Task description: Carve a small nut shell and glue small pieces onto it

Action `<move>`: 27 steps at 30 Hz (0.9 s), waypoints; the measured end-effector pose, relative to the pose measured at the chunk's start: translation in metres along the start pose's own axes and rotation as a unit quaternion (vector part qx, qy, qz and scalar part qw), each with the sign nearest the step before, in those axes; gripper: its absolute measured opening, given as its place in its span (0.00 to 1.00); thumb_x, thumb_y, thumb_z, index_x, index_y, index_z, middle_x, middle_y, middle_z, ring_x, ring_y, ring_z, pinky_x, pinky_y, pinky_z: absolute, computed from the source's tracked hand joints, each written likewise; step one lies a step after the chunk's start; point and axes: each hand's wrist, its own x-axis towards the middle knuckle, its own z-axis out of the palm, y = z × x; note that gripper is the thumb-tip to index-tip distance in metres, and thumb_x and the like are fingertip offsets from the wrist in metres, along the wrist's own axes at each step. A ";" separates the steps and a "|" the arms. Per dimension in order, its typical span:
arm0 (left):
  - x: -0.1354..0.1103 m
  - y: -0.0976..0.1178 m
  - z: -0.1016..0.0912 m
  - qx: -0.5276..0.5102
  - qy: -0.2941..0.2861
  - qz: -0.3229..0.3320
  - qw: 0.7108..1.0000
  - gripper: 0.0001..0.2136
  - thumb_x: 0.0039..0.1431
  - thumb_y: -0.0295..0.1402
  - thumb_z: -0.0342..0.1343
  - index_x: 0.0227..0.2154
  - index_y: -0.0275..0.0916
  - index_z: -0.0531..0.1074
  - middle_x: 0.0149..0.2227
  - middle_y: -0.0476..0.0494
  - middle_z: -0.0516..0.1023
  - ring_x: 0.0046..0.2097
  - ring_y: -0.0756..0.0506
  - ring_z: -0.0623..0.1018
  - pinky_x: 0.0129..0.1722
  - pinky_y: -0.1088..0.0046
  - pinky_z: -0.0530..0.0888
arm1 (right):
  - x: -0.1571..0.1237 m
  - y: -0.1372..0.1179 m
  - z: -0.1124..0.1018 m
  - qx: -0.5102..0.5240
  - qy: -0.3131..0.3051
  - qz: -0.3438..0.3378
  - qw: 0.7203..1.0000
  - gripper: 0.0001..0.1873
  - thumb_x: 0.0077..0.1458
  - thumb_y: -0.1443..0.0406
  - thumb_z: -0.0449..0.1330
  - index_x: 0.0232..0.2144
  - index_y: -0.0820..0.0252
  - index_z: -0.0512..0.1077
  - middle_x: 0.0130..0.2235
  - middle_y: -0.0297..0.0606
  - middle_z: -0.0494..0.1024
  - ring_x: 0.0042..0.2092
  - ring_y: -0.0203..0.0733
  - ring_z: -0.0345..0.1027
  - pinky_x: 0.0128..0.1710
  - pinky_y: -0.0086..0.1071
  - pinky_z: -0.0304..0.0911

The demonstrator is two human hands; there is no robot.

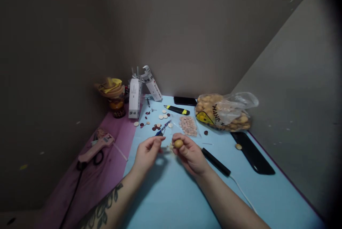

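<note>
My right hand (192, 153) is closed around a small round yellow-brown ball (179, 144), gripped between thumb and fingers above the blue table surface. Just to its left, my left hand (149, 151) has thumb and forefinger pinched together; whatever they hold, if anything, is too small to name. Between the two hands shows a small pale bit (170, 147), blurred. Beyond my left fingertips lies a blue pen (162, 128). A clear pouch of pinkish beads (188, 125) rests behind the ball. Beside my right hand is a black pen-shaped tool (216, 162) with a white cord.
A bag of tan balls (224, 118) sits at the back right, near a black tray (258, 156) holding a tan piece (238, 146). Behind are a utility knife (176, 110) and white boxes (134, 99). A pink glue gun (96, 149) lies left. Several discs (161, 116) are scattered.
</note>
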 end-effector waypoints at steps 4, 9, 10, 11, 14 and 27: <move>-0.003 0.005 0.003 -0.053 -0.065 0.028 0.996 0.13 0.48 0.38 0.66 0.36 0.40 0.81 0.42 0.38 0.81 0.48 0.38 0.76 0.52 0.62 0.68 | -0.001 -0.003 -0.002 -0.033 -0.004 -0.030 0.999 0.16 0.49 0.49 0.65 0.36 0.50 0.77 0.40 0.37 0.68 0.41 0.43 0.64 0.42 0.35 0.64; -0.007 0.007 0.009 -0.135 -0.195 -0.049 0.970 0.17 0.50 0.40 0.65 0.41 0.38 0.80 0.41 0.36 0.82 0.45 0.39 0.78 0.49 0.60 0.70 | -0.008 -0.002 -0.001 -0.217 0.040 -0.125 0.967 0.11 0.53 0.61 0.64 0.41 0.44 0.78 0.42 0.37 0.67 0.45 0.44 0.65 0.46 0.39 0.65; -0.008 0.006 0.010 -0.149 -0.203 -0.052 0.966 0.17 0.50 0.39 0.65 0.42 0.38 0.80 0.42 0.37 0.82 0.46 0.39 0.77 0.50 0.61 0.70 | -0.009 -0.002 0.000 -0.258 0.051 -0.151 0.953 0.13 0.54 0.64 0.63 0.42 0.42 0.78 0.42 0.37 0.67 0.45 0.44 0.66 0.46 0.39 0.66; -0.008 0.005 0.010 -0.161 -0.203 -0.052 0.965 0.17 0.50 0.39 0.65 0.43 0.38 0.79 0.43 0.37 0.81 0.47 0.39 0.77 0.51 0.61 0.69 | -0.010 -0.002 0.000 -0.287 0.056 -0.174 0.940 0.15 0.55 0.66 0.62 0.43 0.41 0.78 0.43 0.38 0.67 0.45 0.44 0.66 0.46 0.40 0.66; -0.007 0.002 0.009 -0.170 -0.162 -0.055 0.970 0.16 0.48 0.36 0.67 0.42 0.39 0.80 0.42 0.38 0.81 0.45 0.40 0.78 0.50 0.61 0.70 | -0.012 -0.003 0.001 -0.326 0.037 -0.218 0.919 0.20 0.55 0.69 0.60 0.48 0.42 0.75 0.44 0.38 0.70 0.45 0.43 0.68 0.45 0.39 0.67; -0.005 0.003 0.008 -0.022 -0.104 0.037 0.994 0.18 0.44 0.27 0.67 0.41 0.43 0.80 0.38 0.42 0.77 0.44 0.42 0.75 0.48 0.63 0.70 | -0.008 -0.010 0.003 -0.300 0.069 -0.159 0.938 0.03 0.52 0.68 0.63 0.29 0.53 0.76 0.35 0.37 0.75 0.38 0.42 0.71 0.41 0.38 0.68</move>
